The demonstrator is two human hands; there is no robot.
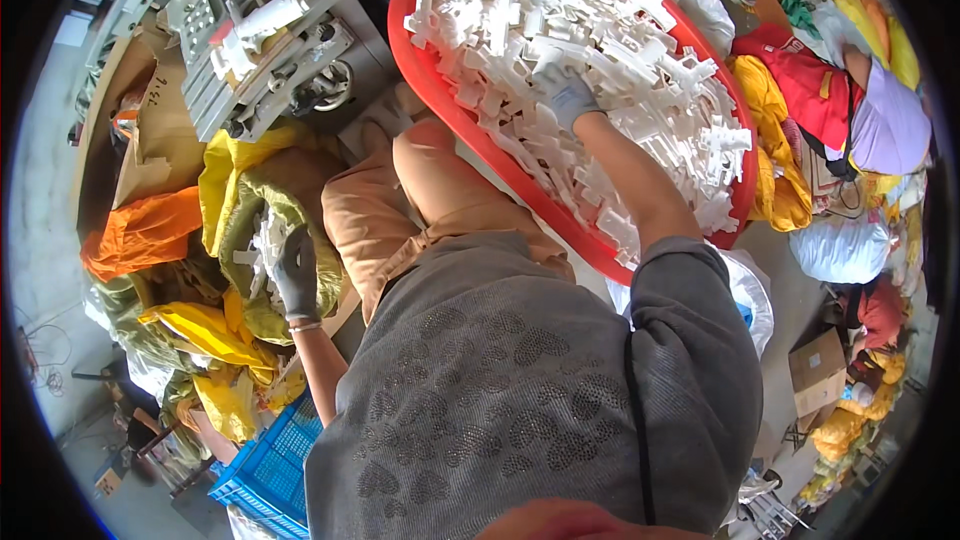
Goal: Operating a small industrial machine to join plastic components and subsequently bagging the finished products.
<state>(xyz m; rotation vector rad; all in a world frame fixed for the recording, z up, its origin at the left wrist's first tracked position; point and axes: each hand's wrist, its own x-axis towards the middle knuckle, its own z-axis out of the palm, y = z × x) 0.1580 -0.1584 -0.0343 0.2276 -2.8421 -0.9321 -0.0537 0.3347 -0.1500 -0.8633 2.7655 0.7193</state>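
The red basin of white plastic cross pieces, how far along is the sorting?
Done: a few white pieces lie in the yellow bag. In hand: the gloved left hand holds pieces over that bag, while the right hand digs into the pile. Left: the red basin is heaped with white cross pieces.

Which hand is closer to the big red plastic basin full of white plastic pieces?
Right. The gloved right hand is inside the round red plastic basin, buried among the white pieces. The gloved left hand is off to its left, holding white pieces.
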